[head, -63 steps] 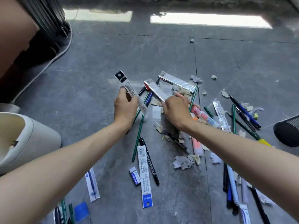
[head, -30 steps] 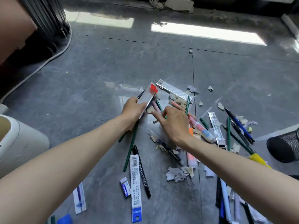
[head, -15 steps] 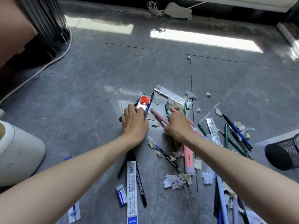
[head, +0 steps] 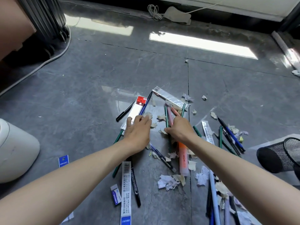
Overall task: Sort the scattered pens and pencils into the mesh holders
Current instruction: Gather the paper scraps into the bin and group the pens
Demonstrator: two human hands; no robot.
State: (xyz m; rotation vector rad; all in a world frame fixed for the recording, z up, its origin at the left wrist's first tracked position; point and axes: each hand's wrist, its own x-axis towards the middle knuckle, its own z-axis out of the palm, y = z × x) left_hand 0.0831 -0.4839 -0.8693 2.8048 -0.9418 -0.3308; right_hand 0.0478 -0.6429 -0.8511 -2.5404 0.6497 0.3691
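Head view, pens and pencils scattered on the floor [head: 81, 95]. At left, our left hand [head: 138, 132] lies flat with its fingers straight and spread, grasping nothing. Its fingertips press a clear packet [head: 134, 112] and touch the blue pen [head: 146, 103] beside it, whose long axis runs from 1 to 7 o'clock. At centre, our right hand [head: 180, 129] appears clenched on the pink pen [head: 169, 115], fingers curled over it and thumb at its near side. A green pencil [head: 166, 115] lies just beside it, parallel; both run 12 to 6 o'clock and project toward 12 from the grip. At right, the mesh holder [head: 282, 155] lies on its side, between 3 and 4 o'clock of the right hand and well apart. We judge the right hand the nearer one for the carry.
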